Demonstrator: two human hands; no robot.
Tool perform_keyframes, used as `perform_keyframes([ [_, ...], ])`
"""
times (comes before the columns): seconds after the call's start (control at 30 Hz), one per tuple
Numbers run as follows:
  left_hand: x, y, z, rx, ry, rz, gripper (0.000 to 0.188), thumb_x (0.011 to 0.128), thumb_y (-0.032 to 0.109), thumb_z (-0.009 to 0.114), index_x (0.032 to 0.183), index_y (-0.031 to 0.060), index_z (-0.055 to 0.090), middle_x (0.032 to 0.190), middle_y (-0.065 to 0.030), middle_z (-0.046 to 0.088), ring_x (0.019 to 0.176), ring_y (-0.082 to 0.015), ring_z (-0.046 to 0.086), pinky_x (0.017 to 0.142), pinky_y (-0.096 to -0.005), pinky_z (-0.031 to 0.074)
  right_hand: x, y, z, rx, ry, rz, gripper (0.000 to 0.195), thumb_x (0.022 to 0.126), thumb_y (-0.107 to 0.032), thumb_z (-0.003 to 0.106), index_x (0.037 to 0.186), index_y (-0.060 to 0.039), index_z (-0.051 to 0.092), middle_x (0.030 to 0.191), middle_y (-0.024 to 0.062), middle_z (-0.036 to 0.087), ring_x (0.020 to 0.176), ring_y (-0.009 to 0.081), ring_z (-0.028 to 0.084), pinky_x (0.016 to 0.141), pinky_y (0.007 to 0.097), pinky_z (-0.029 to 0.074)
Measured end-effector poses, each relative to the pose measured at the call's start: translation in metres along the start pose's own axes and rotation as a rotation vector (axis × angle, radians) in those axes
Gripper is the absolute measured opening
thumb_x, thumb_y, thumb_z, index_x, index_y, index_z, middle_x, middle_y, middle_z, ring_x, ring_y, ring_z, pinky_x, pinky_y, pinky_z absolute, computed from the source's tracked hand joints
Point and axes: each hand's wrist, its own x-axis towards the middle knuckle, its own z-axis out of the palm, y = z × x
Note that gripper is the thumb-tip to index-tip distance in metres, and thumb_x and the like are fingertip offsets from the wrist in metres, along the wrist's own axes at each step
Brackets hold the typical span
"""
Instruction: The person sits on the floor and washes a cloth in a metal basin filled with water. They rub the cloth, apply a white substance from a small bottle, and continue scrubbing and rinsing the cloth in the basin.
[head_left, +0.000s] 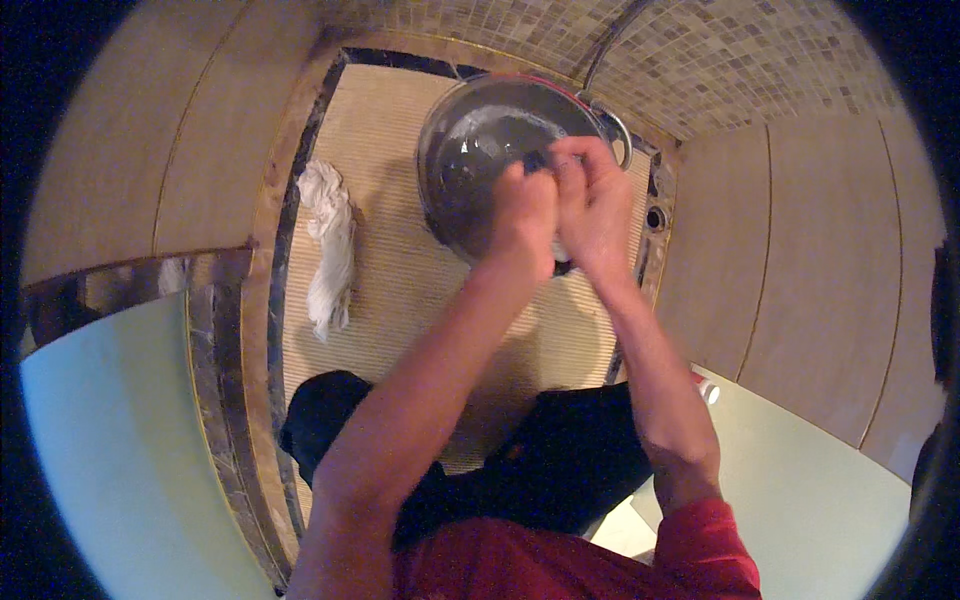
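A wide round basin (480, 202) of greyish water stands on the ribbed floor, with foam and bright reflections on the surface. My left hand (526, 214) is curled into a fist over its near right part. Right beside it, my right hand (598, 206) is bent with its fingers closed. Between the hands shows a small dark item (534, 160), perhaps wet cloth; my fingers hide most of it. Both hands are somewhat blurred. To the left, a twisted white cloth (330, 244) lies on the floor, apart from the basin.
A metal shower hose (619, 131) curves down the mosaic-tiled wall (720, 60) and behind the basin's right side. A round drain hole (655, 218) sits in the dark floor border. Tiled walls rise on both sides. At lower right, a white-capped container (707, 389) rests on a pale surface.
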Motion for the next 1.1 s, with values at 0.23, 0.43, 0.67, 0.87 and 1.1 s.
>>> perform_keyframes([
  [0.23,-0.013,-0.006,0.025,0.044,0.14,-0.001,0.024,0.085,0.011,0.045,0.105,-0.0024,0.049,0.1,-0.0192,0.057,0.086,-0.0258,0.061,0.07,-0.038,0.051,0.023,0.036,-0.002,0.023,0.069,0.07,0.011,0.087,-0.007,0.053,0.096,-0.0012,0.058,0.066,0.0002,0.055,0.058,0.005,0.046,0.05,0.0238,0.039],
  [0.43,0.01,-0.019,-0.006,-0.204,0.105,0.024,0.021,0.083,0.02,0.051,0.096,0.0047,0.056,0.086,-0.0091,0.061,0.074,-0.0241,0.062,0.062,-0.0413,0.05,-0.009,-0.023,0.012,0.016,0.001,-0.21,0.01,0.087,-0.008,0.054,0.093,-0.0043,0.061,0.064,-0.0019,0.054,0.057,0.0048,0.046,0.05,0.0225,0.038],
  [0.67,0.011,-0.015,-0.017,-0.063,-0.157,0.038,0.022,0.083,0.017,0.05,0.098,0.0019,0.053,0.09,-0.0106,0.058,0.074,-0.0231,0.059,0.062,-0.0382,0.049,-0.013,-0.02,0.007,0.06,0.023,-0.126,0.01,0.087,-0.008,0.053,0.092,-0.0026,0.061,0.068,0.001,0.059,0.057,0.0059,0.048,0.05,0.0229,0.04],
  [0.87,-0.019,-0.01,0.043,-0.045,0.228,-0.024,0.024,0.086,0.02,0.046,0.083,0.0012,0.062,0.079,-0.0135,0.062,0.073,-0.0236,0.062,0.06,-0.0385,0.048,0.021,0.025,-0.018,-0.131,0.155,-0.025,0.009,0.082,-0.009,0.056,0.088,-0.0057,0.062,0.077,0.0186,0.064,0.065,0.0313,0.063,0.061,0.0392,0.05],
  [1.1,0.007,-0.026,-0.006,-0.167,-0.127,0.066,0.033,0.089,0.036,0.049,0.101,0.0071,0.059,0.092,-0.0055,0.062,0.079,-0.023,0.062,0.07,-0.0382,0.052,-0.001,-0.01,0.003,-0.06,0.082,-0.195,0.009,0.082,-0.009,0.057,0.089,-0.0051,0.062,0.072,0.0135,0.064,0.062,0.0235,0.061,0.058,0.0356,0.048],
])
